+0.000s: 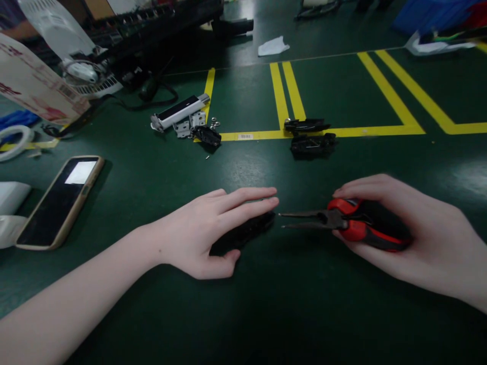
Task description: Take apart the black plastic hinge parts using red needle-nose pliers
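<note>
My left hand (205,230) lies over a small black plastic part (243,232) on the dark green surface, fingers stretched along its top and thumb under its near side, holding it down. My right hand (403,233) is wrapped round the red and black handles of needle-nose pliers (342,223). The pliers' thin jaws (299,219) point left, slightly parted, their tips just short of the black part's right end.
A phone (61,200) lies at the left with white objects beside it. Farther off are two black parts (310,137), a white-and-black bar with metal brackets and screws (186,119), yellow floor lines (283,96), a roll of tape (13,139) and cluttered equipment behind.
</note>
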Available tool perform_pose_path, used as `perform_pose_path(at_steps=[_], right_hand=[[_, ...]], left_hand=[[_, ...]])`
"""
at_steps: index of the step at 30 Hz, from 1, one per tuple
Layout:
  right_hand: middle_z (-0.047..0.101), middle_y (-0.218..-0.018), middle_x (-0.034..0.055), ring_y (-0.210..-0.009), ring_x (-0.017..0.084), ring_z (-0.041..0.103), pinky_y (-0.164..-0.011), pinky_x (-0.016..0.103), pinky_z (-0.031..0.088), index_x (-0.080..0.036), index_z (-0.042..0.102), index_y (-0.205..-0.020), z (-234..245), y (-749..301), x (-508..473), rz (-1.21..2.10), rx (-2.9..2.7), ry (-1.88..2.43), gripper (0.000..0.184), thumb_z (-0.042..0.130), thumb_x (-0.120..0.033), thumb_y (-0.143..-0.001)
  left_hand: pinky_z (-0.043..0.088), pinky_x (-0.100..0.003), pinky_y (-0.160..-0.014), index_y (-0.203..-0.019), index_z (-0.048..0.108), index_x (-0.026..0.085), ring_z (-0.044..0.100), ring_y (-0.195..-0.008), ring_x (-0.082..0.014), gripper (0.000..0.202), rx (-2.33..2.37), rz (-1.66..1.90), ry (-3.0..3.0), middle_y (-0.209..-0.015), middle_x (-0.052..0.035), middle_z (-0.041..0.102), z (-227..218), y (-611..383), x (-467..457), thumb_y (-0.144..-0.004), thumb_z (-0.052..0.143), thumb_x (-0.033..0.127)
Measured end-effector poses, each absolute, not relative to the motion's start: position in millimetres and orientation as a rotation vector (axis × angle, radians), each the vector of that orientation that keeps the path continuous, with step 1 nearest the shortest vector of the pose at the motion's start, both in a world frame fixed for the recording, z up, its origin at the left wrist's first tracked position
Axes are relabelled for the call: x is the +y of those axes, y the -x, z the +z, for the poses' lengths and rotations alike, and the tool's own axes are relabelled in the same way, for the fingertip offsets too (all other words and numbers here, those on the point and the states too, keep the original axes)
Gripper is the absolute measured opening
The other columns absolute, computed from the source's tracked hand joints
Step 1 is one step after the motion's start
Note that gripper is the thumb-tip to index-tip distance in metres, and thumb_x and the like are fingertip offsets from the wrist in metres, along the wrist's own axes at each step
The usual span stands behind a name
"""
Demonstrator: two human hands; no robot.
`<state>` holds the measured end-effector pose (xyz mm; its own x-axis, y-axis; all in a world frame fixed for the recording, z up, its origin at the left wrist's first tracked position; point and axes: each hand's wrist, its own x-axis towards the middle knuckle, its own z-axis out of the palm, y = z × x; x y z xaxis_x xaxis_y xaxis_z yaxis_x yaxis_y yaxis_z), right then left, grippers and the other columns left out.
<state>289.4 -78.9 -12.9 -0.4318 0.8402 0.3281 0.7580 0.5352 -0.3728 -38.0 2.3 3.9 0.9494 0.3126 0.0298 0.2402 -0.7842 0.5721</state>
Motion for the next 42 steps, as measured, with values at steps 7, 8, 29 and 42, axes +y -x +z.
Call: perform_pose_path(at_steps=[7, 8, 29, 42], right_hand=[[0.067, -0.105, 0.0054, -0.090, 0.020, 0.069, -0.078, 0.032, 0.060, -0.024, 0.056, -0.119, -12, -287, -77, 0.191, -2.313, 1.281, 0.034, 0.061, -0.043, -0.091], [0.067, -0.105, 0.0055, -0.090, 0.020, 0.069, -0.077, 0.033, 0.060, -0.025, 0.056, -0.119, -12, -288, -77, 0.183, -2.318, 1.283, 0.034, 0.061, -0.044, -0.091], [0.068, -0.112, 0.0059, -0.100, 0.026, 0.069, -0.090, 0.042, 0.059, -0.028, 0.055, -0.124, -14, -288, -85, 0.179, -2.329, 1.311, 0.038, 0.062, -0.042, -0.089], [0.069, -0.111, 0.0067, -0.093, 0.024, 0.069, -0.080, 0.043, 0.056, -0.029, 0.061, -0.120, -13, -284, -92, 0.206, -2.259, 1.299, 0.034, 0.058, -0.048, -0.093]], left_hand=[[0.052, -0.037, -0.101, -0.158, 0.031, 0.019, 0.054, -0.139, -0.0293, 0.070, 0.389, 0.128, -2.543, -0.168, -0.0142, 0.035, 2, 38, 1, -0.094, 0.058, 0.027], [0.052, -0.037, -0.100, -0.157, 0.031, 0.017, 0.055, -0.138, -0.0288, 0.069, 0.393, 0.132, -2.552, -0.167, -0.0150, 0.037, 2, 37, 1, -0.095, 0.058, 0.029], [0.055, -0.041, -0.095, -0.128, 0.062, 0.026, 0.062, -0.114, -0.0275, 0.069, 0.616, 0.357, -1.901, -0.126, -0.0063, 0.065, 5, 29, -7, -0.068, 0.092, 0.043], [0.056, -0.037, -0.106, -0.135, 0.063, 0.030, 0.065, -0.117, -0.0254, 0.090, 0.438, 0.299, -1.453, -0.137, -0.0050, 0.059, 3, 27, -14, -0.054, 0.097, 0.015]])
